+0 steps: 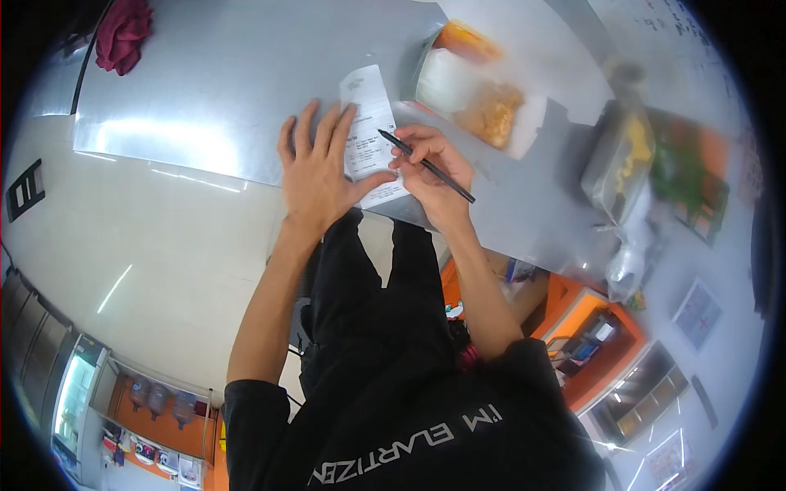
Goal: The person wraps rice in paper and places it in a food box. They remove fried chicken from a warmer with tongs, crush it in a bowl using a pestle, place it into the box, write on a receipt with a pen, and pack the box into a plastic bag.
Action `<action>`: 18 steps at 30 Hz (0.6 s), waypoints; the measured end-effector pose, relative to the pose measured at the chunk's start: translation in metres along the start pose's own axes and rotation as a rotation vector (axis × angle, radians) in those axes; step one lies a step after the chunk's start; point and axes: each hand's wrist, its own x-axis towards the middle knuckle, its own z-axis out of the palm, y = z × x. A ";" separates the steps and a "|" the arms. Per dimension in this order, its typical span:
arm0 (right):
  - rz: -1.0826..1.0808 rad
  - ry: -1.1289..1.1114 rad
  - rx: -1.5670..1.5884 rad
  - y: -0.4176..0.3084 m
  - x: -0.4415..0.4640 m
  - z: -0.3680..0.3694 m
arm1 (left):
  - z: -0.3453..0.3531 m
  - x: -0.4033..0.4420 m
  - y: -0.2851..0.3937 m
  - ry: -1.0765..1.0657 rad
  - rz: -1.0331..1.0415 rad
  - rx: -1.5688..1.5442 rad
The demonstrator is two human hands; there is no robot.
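A long printed receipt lies on the steel table between my hands. My left hand rests flat with its fingers spread, the thumb and fingertips touching the receipt's left side and lower part. A black pen is gripped in my right hand, tilted with its tip over the receipt's right edge. Whether the tip touches the paper I cannot tell. Just beyond my right hand stands an open paper food box with fried-looking food in it.
A crumpled maroon cloth lies at the table's far left. To the right is a blurred clear plastic bag with something yellow inside. Orange shelving holds several items below the table's right side. The table's front edge runs before me.
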 end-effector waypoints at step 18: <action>-0.311 -0.017 -0.444 0.043 0.016 0.003 | 0.006 -0.003 -0.003 0.048 0.001 -0.027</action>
